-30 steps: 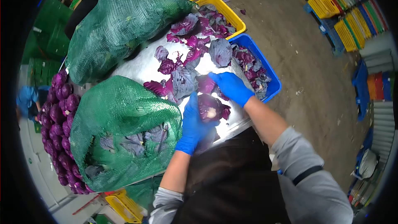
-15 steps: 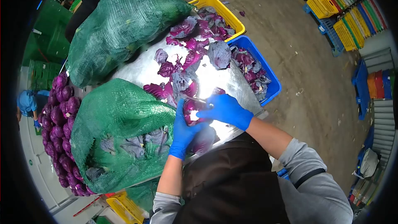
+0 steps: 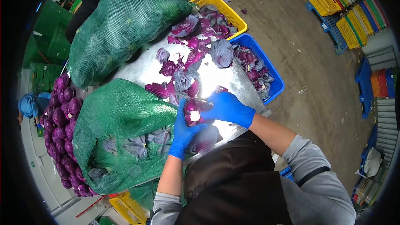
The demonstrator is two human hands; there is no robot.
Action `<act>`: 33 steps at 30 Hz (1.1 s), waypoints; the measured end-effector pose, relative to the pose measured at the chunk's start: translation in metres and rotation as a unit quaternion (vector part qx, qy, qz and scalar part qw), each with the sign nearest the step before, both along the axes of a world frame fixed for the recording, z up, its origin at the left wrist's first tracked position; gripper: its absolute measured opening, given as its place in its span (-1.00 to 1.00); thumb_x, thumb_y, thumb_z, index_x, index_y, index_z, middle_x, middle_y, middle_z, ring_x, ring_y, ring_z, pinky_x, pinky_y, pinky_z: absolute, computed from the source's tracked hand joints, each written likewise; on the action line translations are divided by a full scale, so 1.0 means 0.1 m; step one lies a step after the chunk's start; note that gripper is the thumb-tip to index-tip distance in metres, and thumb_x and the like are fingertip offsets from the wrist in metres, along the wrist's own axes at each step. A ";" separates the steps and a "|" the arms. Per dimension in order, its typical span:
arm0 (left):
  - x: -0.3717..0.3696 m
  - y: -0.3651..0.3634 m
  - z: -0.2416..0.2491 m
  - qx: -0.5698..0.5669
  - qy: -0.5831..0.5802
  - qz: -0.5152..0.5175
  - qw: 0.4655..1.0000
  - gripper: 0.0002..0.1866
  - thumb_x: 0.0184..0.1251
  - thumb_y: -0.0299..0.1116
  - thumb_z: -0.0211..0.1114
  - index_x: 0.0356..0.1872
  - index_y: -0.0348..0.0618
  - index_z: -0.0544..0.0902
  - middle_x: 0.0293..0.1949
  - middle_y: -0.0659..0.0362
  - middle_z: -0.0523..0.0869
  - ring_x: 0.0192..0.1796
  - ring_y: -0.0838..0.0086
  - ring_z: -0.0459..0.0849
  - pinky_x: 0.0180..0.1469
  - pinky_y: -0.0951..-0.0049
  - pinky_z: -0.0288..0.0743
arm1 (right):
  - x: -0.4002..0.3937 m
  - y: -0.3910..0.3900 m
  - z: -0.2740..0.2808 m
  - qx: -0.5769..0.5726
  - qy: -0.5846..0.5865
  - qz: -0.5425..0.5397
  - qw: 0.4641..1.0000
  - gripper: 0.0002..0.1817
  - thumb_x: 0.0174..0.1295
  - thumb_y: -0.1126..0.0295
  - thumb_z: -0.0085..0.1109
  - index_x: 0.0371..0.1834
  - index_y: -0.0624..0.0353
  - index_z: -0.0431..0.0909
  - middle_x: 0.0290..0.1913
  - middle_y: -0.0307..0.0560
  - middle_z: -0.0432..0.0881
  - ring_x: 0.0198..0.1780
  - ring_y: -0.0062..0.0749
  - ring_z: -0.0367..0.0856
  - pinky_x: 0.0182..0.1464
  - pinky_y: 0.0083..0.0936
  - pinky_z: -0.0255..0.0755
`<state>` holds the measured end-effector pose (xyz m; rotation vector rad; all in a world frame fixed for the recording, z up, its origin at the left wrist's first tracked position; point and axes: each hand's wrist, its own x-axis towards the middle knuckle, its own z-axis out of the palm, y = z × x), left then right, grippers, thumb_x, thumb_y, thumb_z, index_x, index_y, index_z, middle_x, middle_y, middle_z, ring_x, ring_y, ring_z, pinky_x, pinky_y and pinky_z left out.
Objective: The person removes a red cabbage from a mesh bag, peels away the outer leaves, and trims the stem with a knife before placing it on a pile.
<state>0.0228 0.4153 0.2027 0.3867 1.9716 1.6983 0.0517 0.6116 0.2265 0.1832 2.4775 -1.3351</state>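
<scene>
My left hand point(image 3: 183, 132), in a blue glove, is closed around the side of a red cabbage point(image 3: 194, 116) whose pale cut stem end faces up. My right hand point(image 3: 228, 109), gloved the same, grips a knife point(image 3: 195, 97); its blade lies across the far side of the cabbage toward my left fingertips. Right under my hands, a large purple-grey leaf point(image 3: 204, 139) rests at the near table edge. Loose leaves point(image 3: 168, 68) are strewn beyond on the metal table point(image 3: 146, 60). Left of my left hand sags an opened green mesh sack point(image 3: 121, 108) with several leafy cabbages in it.
A full green mesh sack point(image 3: 125, 25) lies at the back left. Peeled cabbages point(image 3: 60, 133) are piled on the left. A yellow crate point(image 3: 239, 18) and a blue crate point(image 3: 277, 85) of leaves adjoin the table's far right edge. A co-worker point(image 3: 29, 105) is at far left.
The cabbage is tipped slightly so its pale stem end shows more fully between my hands. Both hands keep nearly the same place. At far left the co-worker has shifted posture.
</scene>
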 end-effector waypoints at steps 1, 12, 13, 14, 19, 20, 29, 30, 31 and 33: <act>0.00 0.00 0.01 0.005 -0.032 -0.004 0.999 0.13 -0.25 -0.44 0.57 0.38 -0.27 -0.02 0.23 -0.04 0.34 0.22 0.29 0.41 0.23 0.33 0.37 | 0.00 0.00 0.03 -0.014 -0.005 0.006 1.000 -0.50 -0.07 -0.06 0.25 -0.27 0.18 0.60 -0.39 0.08 0.64 -0.30 -0.12 0.65 -0.23 -0.31 0.50; 0.00 -0.05 0.04 0.015 -0.025 -0.025 0.999 0.14 -0.35 -0.47 0.58 0.38 -0.20 0.06 0.27 0.04 0.31 0.28 0.29 0.33 0.33 0.31 0.23 | 0.06 0.60 -0.33 0.167 0.035 -0.189 0.967 -0.69 -0.04 0.16 0.25 -0.34 0.16 0.63 -0.42 0.07 0.64 -0.38 -0.21 0.65 -0.31 -0.35 0.48; -0.01 -0.09 0.02 0.001 0.003 -0.054 0.999 0.15 -0.39 -0.50 0.57 0.39 -0.17 0.08 0.31 0.09 0.28 0.33 0.30 0.27 0.37 0.32 0.14 | 0.05 0.60 -0.27 0.169 0.036 -0.188 0.967 -0.69 -0.04 0.16 0.25 -0.34 0.16 0.63 -0.42 0.07 0.64 -0.38 -0.21 0.65 -0.31 -0.35 0.48; -0.02 -0.13 0.01 -0.015 0.029 -0.082 0.996 0.17 -0.43 -0.53 0.57 0.39 -0.13 0.10 0.34 0.13 0.24 0.37 0.32 0.20 0.41 0.34 0.05 | 0.05 0.55 -0.16 0.180 0.048 -0.166 0.968 -0.66 -0.03 0.13 0.27 -0.32 0.17 0.63 -0.40 0.07 0.65 -0.37 -0.22 0.66 -0.29 -0.35 0.48; -0.04 -0.15 0.15 -0.108 0.077 -0.136 0.982 0.16 -0.42 -0.54 0.56 0.39 -0.13 0.09 0.35 0.12 0.21 0.38 0.31 0.18 0.42 0.34 0.02 | -0.04 0.14 0.13 -0.175 -0.152 -0.104 0.967 -0.50 0.06 0.06 0.31 0.03 0.07 0.54 -0.16 -0.22 0.65 -0.26 -0.53 0.62 -0.21 -0.55 0.47; 0.01 -0.10 0.18 -0.072 0.047 -0.104 0.991 0.15 -0.40 -0.53 0.57 0.39 -0.13 0.10 0.34 0.10 0.23 0.36 0.30 0.21 0.40 0.34 0.06 | -0.10 0.09 0.14 -0.166 -0.158 -0.098 0.968 -0.46 0.05 0.06 0.32 0.06 0.09 0.51 -0.15 -0.22 0.64 -0.25 -0.55 0.61 -0.22 -0.57 0.47; 0.23 -0.06 -0.14 -0.024 0.020 0.066 0.997 0.02 -0.35 -0.39 0.60 0.28 -0.22 0.23 0.21 0.03 0.35 0.23 0.28 0.36 0.31 0.32 0.23 | -0.02 0.05 -0.79 -0.111 0.096 -0.066 0.987 -0.58 0.07 0.01 0.22 -0.43 0.23 0.63 -0.53 -0.01 0.61 -0.52 -0.35 0.60 -0.43 -0.46 0.45; 0.23 -0.07 -0.14 -0.022 0.023 0.066 0.997 0.02 -0.35 -0.39 0.60 0.28 -0.22 0.23 0.21 0.03 0.35 0.23 0.28 0.36 0.31 0.32 0.23 | -0.02 0.07 -0.98 -0.042 0.102 -0.081 0.991 -0.64 0.08 0.09 0.19 -0.45 0.22 0.63 -0.52 0.02 0.62 -0.48 -0.30 0.62 -0.38 -0.42 0.47; 0.26 -0.10 -0.13 0.006 0.005 0.081 0.997 -0.03 -0.33 -0.46 0.56 0.27 -0.21 0.25 0.21 0.06 0.35 0.24 0.31 0.35 0.30 0.34 0.24 | -0.02 0.08 -0.96 0.027 0.105 -0.096 0.989 -0.70 0.08 0.17 0.16 -0.47 0.21 0.63 -0.50 0.05 0.63 -0.45 -0.25 0.64 -0.34 -0.39 0.49; 0.19 -0.11 -0.13 0.037 -0.008 0.096 0.995 -0.07 -0.31 -0.54 0.53 0.26 -0.19 0.28 0.21 0.09 0.36 0.25 0.34 0.34 0.30 0.36 0.24 | 0.01 0.17 -0.91 -0.013 0.129 -0.113 0.985 -0.75 0.07 0.23 0.10 -0.50 0.18 0.63 -0.47 0.05 0.64 -0.42 -0.23 0.65 -0.29 -0.38 0.50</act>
